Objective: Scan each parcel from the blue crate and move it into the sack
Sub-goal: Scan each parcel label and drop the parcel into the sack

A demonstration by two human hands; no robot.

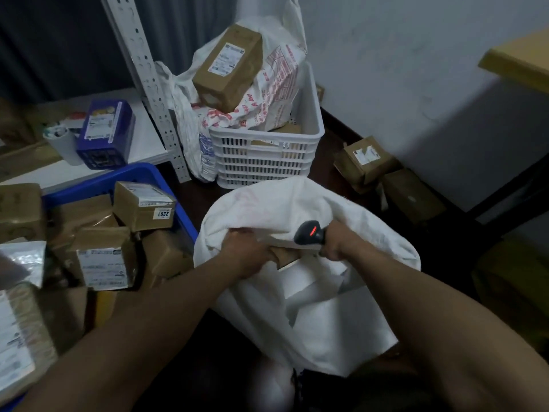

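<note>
Two hands meet at the mouth of the white sack (326, 316), which stands open just to the right of the blue crate (139, 171). The left hand (248, 257) is closed round one end of a small brown cardboard parcel (286, 256). The parcel sits at the sack opening, between both hands. A fold of the cloth covers its far part, so I cannot tell if it is inside or only on the rim. The right hand (337, 242) grips the handle of a black scanner (310, 232) w/ its red light on. Its lower fingers seem to touch the sack rim too, but this is not clear. I judge the parcel to be light and stiff: a small box, carried w/ one hand, edges firm, tape maybe a bit slippery. The best hold is probably across the short end w/ the thumb on top, not on the label. The sack is soft and looks likely to collapse, so its mouth needs holding open, approx. at the rim near the right hand. Many more boxes lie in the crate, e.g. the box marked 2201 (142, 206). Behind the sack stands a white basket (267, 162) w/ other pkgs.
</note>
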